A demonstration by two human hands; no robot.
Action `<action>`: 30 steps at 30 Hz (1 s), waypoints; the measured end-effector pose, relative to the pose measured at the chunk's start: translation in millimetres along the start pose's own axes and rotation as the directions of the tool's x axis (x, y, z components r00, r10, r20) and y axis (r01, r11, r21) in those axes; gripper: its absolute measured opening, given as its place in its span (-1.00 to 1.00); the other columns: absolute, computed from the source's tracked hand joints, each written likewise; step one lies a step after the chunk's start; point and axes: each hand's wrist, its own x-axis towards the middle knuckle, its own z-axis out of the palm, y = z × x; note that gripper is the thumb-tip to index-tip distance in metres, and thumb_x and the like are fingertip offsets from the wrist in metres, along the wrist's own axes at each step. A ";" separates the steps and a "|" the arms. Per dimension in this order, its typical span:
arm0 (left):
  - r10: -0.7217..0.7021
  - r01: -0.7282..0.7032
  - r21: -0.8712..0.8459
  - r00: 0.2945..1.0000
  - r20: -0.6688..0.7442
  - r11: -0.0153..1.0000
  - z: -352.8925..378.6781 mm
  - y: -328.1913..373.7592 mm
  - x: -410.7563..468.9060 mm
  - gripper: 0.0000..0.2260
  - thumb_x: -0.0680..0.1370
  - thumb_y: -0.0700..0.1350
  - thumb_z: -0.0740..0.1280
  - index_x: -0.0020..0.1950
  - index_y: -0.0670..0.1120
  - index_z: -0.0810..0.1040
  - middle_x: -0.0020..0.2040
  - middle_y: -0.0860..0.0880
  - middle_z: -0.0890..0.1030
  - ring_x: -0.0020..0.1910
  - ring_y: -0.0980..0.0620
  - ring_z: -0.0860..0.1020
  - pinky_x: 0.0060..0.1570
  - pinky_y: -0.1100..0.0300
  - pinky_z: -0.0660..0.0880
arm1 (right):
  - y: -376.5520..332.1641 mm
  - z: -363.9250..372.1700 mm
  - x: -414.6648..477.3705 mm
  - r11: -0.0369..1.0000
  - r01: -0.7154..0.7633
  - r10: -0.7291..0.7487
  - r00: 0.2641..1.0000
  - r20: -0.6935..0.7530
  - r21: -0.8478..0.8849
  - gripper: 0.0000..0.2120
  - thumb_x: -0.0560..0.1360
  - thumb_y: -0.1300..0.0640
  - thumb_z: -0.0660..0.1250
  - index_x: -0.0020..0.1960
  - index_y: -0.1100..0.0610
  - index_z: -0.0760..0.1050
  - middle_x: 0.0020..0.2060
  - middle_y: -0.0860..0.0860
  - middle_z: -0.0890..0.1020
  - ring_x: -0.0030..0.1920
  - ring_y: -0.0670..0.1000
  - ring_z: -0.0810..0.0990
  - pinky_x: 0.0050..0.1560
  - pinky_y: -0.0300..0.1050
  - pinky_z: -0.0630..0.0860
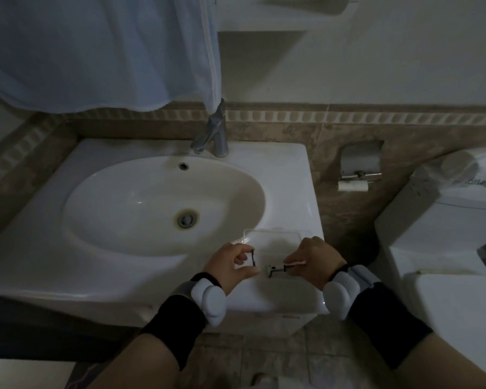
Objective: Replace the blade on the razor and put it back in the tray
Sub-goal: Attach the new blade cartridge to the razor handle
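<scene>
— Over the tray (pixel 272 234) on the sink (pixel 292 175) rim: where's the razor (pixel 278 268)?
— Right hand (pixel 313 261) pinches its handle; left hand (pixel 233 262) pinches the blade (pixel 253 257) just beside its head.

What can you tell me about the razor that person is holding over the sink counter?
The razor is small and slim, with a pale handle and a dark neck ending in a metallic-looking head. It lies roughly level, head pointing toward the left hand. The right hand pinches its handle end. It hangs just in front of the clear plastic tray. The left hand holds a separate small dark strip, apparently a blade cartridge, close to the head but apart from it. Finer details are too dim to tell.
</scene>
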 end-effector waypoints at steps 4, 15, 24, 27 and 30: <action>-0.005 0.005 -0.019 1.000 -0.004 1.000 -0.3 -0.5 0.9 -0.63 0.44 -0.14 0.39 0.22 -0.12 0.45 -0.01 -0.05 0.42 -0.05 0.06 0.41 -0.27 0.58 0.31 | -0.6 8.6 3.5 0.988 0.048 -0.042 0.998 0.040 -0.145 -0.67 0.51 -0.04 0.20 0.24 -0.03 0.48 0.21 0.10 0.45 0.24 0.13 0.37 0.24 -0.08 0.33; -0.017 0.010 -0.131 0.999 -0.048 0.991 -3.0 -1.5 -0.4 -0.68 0.47 -0.21 0.34 0.21 -0.21 0.43 -0.02 -0.08 0.48 -0.06 0.03 0.44 -0.28 0.67 0.34 | -2.1 6.5 2.4 0.999 0.043 -0.038 0.988 -0.150 0.028 -0.74 0.53 0.07 0.22 0.15 0.14 0.51 0.17 0.10 0.52 0.22 0.09 0.40 0.17 -0.16 0.29; 0.023 -0.032 -0.283 0.999 -0.035 0.959 -4.0 5.1 2.4 -0.74 0.48 -0.27 0.30 0.16 -0.16 0.44 -0.02 -0.08 0.51 -0.03 0.03 0.47 -0.08 0.47 0.39 | -21.7 -4.2 -9.8 0.923 0.071 0.007 0.979 -0.202 0.377 -0.80 0.53 0.12 0.22 0.12 0.18 0.45 -0.03 0.14 0.60 -0.01 0.14 0.53 0.07 -0.01 0.45; 0.044 -0.050 -0.317 0.999 -0.024 0.947 -5.2 6.4 3.9 -0.77 0.48 -0.29 0.29 0.10 -0.09 0.43 -0.04 -0.08 0.50 -0.12 0.13 0.47 -0.05 0.39 0.39 | -23.0 -2.7 -8.6 0.906 0.093 0.001 0.975 -0.222 0.414 -0.82 0.52 0.14 0.24 0.09 0.18 0.46 -0.16 0.02 0.52 -0.12 0.01 0.46 -0.04 -0.11 0.42; 0.056 -0.060 -0.314 0.998 -0.024 0.948 -5.5 6.8 5.1 -0.74 0.48 -0.30 0.29 0.16 -0.15 0.44 -0.05 -0.07 0.49 -0.11 0.11 0.46 -0.03 0.38 0.39 | -23.4 -1.8 -7.4 0.889 0.114 -0.006 0.972 -0.237 0.443 -0.84 0.52 0.15 0.25 0.07 0.18 0.48 -0.19 -0.01 0.50 -0.14 0.00 0.44 -0.09 -0.16 0.37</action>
